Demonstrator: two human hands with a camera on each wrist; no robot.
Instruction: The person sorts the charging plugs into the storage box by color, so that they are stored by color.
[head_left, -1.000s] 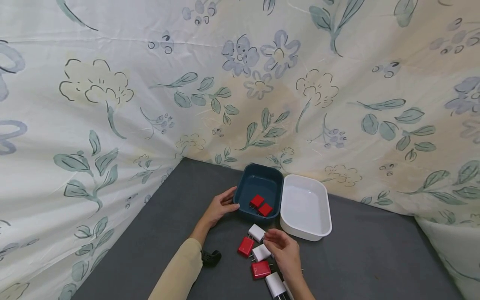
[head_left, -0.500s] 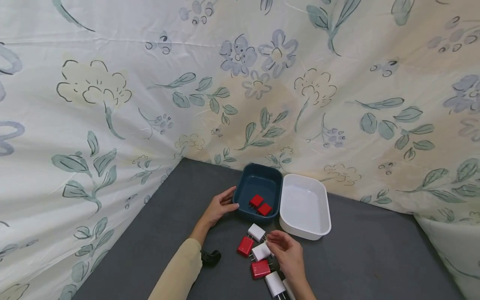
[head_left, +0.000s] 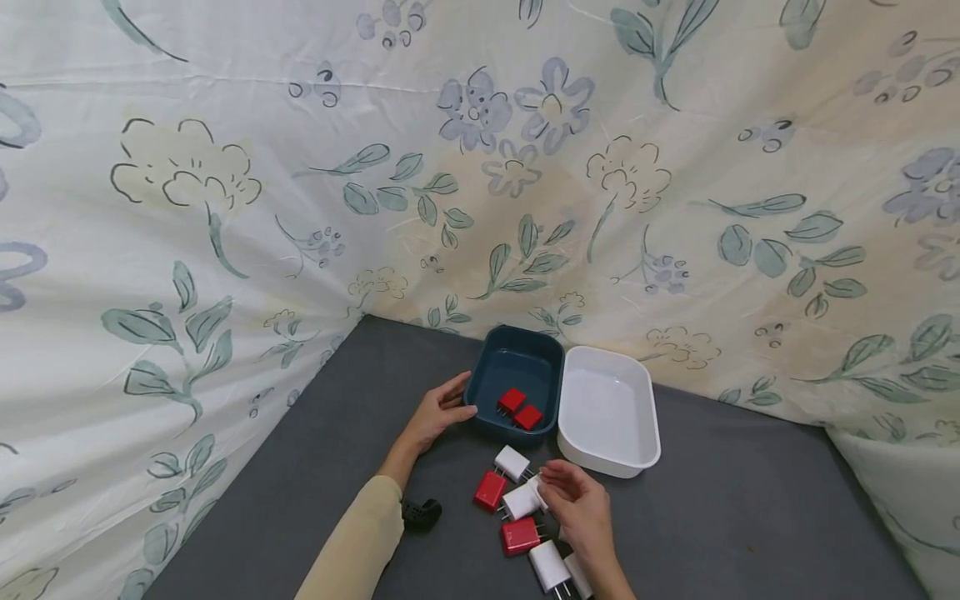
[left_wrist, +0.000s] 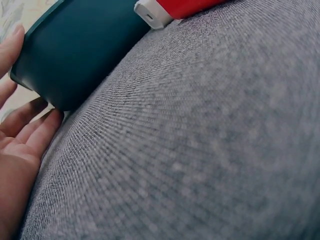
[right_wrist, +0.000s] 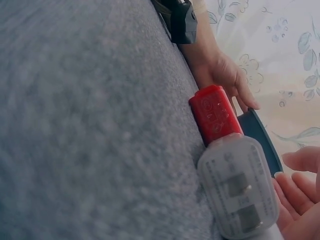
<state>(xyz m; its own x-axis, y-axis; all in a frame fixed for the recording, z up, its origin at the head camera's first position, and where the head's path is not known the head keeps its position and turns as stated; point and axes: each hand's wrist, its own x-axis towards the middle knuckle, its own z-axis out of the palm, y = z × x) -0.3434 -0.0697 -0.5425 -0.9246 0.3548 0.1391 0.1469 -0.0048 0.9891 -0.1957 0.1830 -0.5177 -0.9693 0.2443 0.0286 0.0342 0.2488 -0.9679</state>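
Note:
My left hand (head_left: 438, 417) holds the near left corner of a dark blue bin (head_left: 521, 358), thumb at the rim. The left wrist view has its fingers (left_wrist: 35, 127) low against the bin's base. Two red chargers (head_left: 527, 417) lie inside. My right hand (head_left: 581, 508) hovers by the charger row with loosely bent fingers and nothing between thumb and fingertips. Near it are white chargers (head_left: 520, 502) and red chargers (head_left: 521, 536), prongs showing on several. In the right wrist view, a white charger (right_wrist: 240, 185) with printed text overlaps a red charger (right_wrist: 215, 112).
A white bin (head_left: 611, 408) stands directly right of the blue one, holding nothing visible. Dark grey cloth (head_left: 735, 500) covers the table. Behind and to the left hangs a floral curtain (head_left: 315, 167). A black device (head_left: 422, 515) sits at the left wrist.
My right hand has shifted slightly right, so more of a white charger beside its fingers shows. The left hand and both bins keep their places.

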